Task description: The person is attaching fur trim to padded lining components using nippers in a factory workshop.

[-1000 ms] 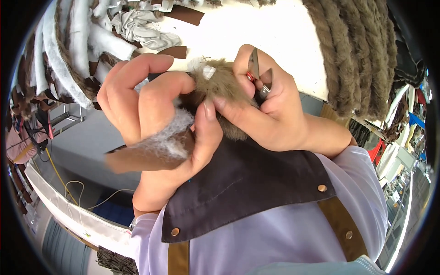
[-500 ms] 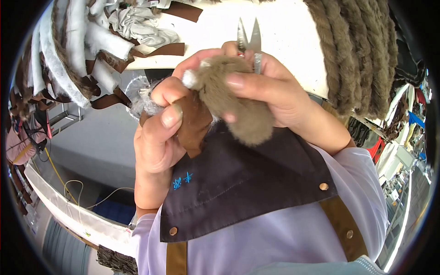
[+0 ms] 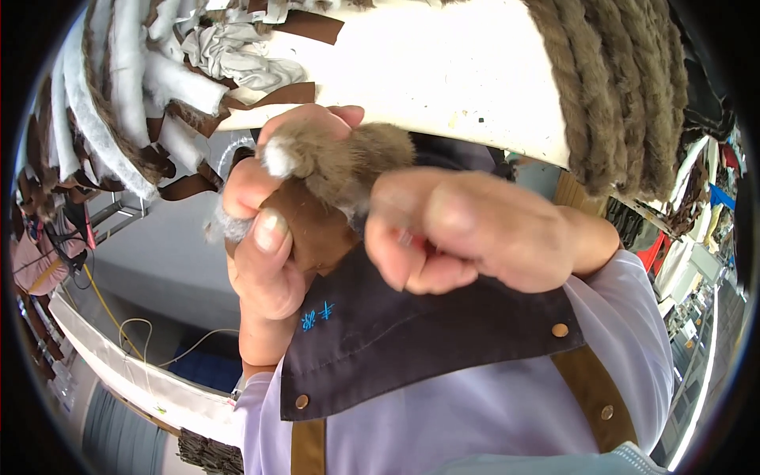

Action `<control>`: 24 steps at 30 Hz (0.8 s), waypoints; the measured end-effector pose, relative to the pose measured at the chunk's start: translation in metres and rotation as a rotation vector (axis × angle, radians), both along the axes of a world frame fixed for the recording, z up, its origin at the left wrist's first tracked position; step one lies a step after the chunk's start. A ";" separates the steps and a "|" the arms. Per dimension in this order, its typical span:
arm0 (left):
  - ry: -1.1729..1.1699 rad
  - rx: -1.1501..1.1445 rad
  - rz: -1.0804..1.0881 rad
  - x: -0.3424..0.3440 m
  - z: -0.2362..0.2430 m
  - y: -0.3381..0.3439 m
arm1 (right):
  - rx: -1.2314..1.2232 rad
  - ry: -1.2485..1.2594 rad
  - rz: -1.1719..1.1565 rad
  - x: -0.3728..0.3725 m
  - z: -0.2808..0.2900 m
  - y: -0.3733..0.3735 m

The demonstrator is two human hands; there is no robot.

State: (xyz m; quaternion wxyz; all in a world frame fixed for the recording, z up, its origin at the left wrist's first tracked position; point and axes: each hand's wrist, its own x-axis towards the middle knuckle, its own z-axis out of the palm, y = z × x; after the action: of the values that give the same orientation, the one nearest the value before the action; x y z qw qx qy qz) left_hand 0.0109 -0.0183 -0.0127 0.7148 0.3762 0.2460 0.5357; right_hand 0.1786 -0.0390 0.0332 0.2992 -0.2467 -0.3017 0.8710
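Left grip (image 3: 269, 265) pinches brown fabric (image 3: 317, 226) under its thumb (image 3: 271, 232), the fur piece (image 3: 336, 158) just beyond, extending rightward

A white, flat-topped worktable (image 3: 443, 71) is filling the upper middle; a pleated blue-grey curtain (image 3: 119, 431) is hanging at lower left, while a thin white light strip (image 3: 704, 388) is glowing at far right.
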 end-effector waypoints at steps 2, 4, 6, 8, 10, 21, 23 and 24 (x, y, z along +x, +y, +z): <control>-0.070 -0.025 0.004 0.007 0.002 -0.001 | -0.161 0.155 0.045 -0.002 -0.004 0.002; -0.069 -0.016 0.009 0.006 0.003 0.000 | -0.208 0.162 0.051 -0.004 -0.003 0.005; -0.052 -0.007 0.003 0.007 0.005 0.002 | -0.261 0.150 0.060 -0.005 -0.002 0.006; -0.036 0.001 -0.007 0.007 0.005 0.002 | -0.268 0.140 0.046 -0.005 -0.001 0.006; -0.021 0.044 -0.010 0.005 0.003 0.001 | -0.274 0.131 0.036 -0.005 -0.001 0.006; 0.073 0.085 -0.031 0.000 0.001 0.004 | -0.230 0.165 -0.004 -0.006 -0.004 0.005; 0.135 0.122 -0.071 0.001 -0.002 0.006 | -0.183 0.156 -0.056 -0.007 -0.007 0.003; 0.118 0.107 -0.060 0.001 -0.003 0.004 | -0.140 0.150 -0.091 -0.009 -0.008 0.002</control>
State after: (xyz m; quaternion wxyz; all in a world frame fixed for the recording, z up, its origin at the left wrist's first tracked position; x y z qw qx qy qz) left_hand 0.0123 -0.0144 -0.0160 0.6938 0.4517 0.2473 0.5034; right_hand 0.1698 -0.0368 0.0253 0.3423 -0.2145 -0.2055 0.8914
